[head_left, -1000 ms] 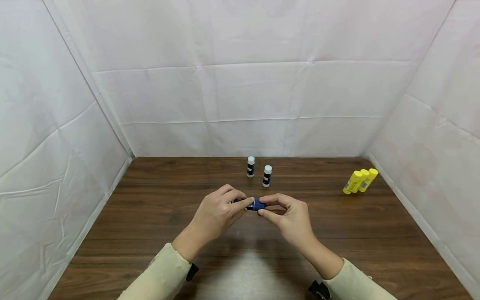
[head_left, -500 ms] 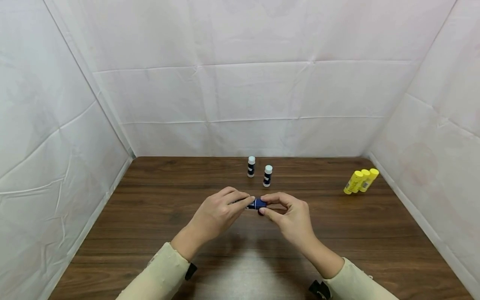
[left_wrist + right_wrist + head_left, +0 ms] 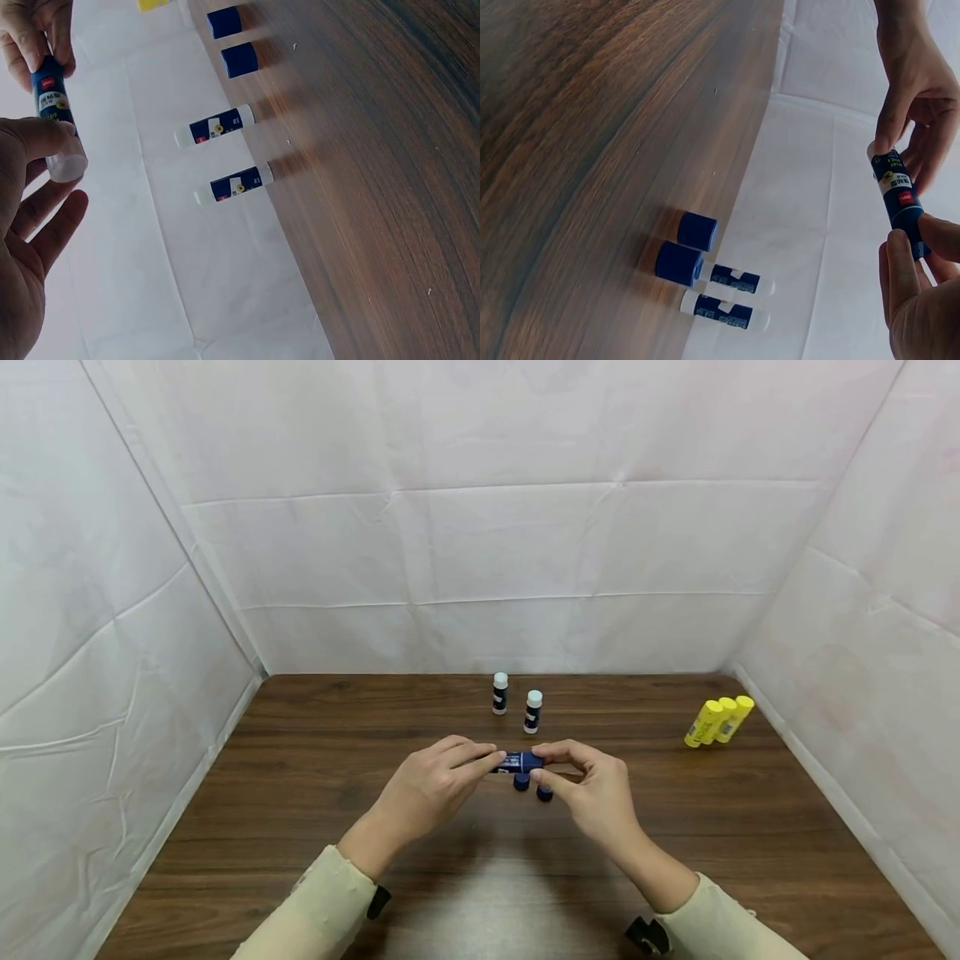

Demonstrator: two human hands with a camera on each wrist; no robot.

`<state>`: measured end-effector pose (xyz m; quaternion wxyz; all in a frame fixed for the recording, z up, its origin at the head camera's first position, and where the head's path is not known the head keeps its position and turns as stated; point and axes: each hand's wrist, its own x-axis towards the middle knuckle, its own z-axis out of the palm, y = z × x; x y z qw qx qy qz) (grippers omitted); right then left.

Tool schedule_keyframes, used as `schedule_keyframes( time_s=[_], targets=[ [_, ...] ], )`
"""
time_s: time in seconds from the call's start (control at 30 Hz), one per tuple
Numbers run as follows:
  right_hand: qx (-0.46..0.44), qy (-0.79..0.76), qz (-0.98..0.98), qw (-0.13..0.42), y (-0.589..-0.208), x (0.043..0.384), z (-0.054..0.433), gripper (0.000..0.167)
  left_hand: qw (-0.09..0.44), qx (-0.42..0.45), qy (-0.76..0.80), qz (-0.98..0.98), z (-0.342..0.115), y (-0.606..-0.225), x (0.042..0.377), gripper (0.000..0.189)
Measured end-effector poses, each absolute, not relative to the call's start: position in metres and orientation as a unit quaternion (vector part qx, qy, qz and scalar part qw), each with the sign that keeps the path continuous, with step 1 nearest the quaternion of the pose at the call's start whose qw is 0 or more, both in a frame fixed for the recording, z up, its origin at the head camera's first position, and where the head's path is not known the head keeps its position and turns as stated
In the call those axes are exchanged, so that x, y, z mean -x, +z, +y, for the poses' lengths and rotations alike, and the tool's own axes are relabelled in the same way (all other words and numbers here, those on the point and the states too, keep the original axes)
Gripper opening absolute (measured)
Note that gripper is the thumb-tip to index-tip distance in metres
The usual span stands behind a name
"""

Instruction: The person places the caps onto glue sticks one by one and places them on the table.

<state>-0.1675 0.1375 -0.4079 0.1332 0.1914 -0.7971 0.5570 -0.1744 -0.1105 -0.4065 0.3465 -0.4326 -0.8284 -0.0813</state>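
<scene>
A dark blue glue stick (image 3: 517, 762) lies level between both hands above the table. My left hand (image 3: 431, 781) pinches its white end, which shows past the thumb in the left wrist view. At the other end, my right hand (image 3: 603, 789) grips the blue cap (image 3: 907, 219) between thumb and fingers. The cap sits on the stick, with a thin light line at its edge. Below the held stick stand two loose blue caps (image 3: 223, 22) on the table, partly covered by the right hand in the head view.
Two glue sticks with white tops (image 3: 500, 695) (image 3: 532, 713) stand upright behind the hands. Several yellow tubes (image 3: 705, 724) stand close together at the right. White cloth walls (image 3: 480, 543) enclose the brown wooden table (image 3: 337, 718) at the back and sides.
Both hands keep hold of the glue stick. The right hand has shifted slightly right, more of the stick shows between the hands, and the two loose caps have come into sight beneath.
</scene>
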Motion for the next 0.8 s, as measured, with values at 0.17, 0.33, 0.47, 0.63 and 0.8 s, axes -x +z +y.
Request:
schedule_keyframes(
  time_s=[0.17,0.33,0.47,0.63,0.8],
  targets=[
    [-0.182,0.545,-0.807,0.134,-0.407,0.169,0.145,0.023,0.343,0.423,-0.103,-0.832,-0.113,-0.409,0.176,0.037],
    [-0.168,0.535,-0.817,0.134,-0.407,0.171,0.155,0.023,0.34,0.419,-0.12,-0.833,-0.114,-0.413,0.179,0.034],
    [-0.161,0.526,-0.824,0.134,-0.408,0.172,0.164,0.024,0.344,0.41,-0.117,-0.836,-0.114,-0.413,0.18,0.026],
    [-0.153,0.499,-0.841,0.143,-0.411,0.175,0.177,0.024,0.344,0.394,-0.108,-0.845,-0.115,-0.415,0.18,0.025],
    [-0.133,0.484,-0.853,0.146,-0.413,0.177,0.192,0.022,0.312,0.365,-0.111,-0.87,-0.114,-0.415,0.179,0.028]
  ],
)
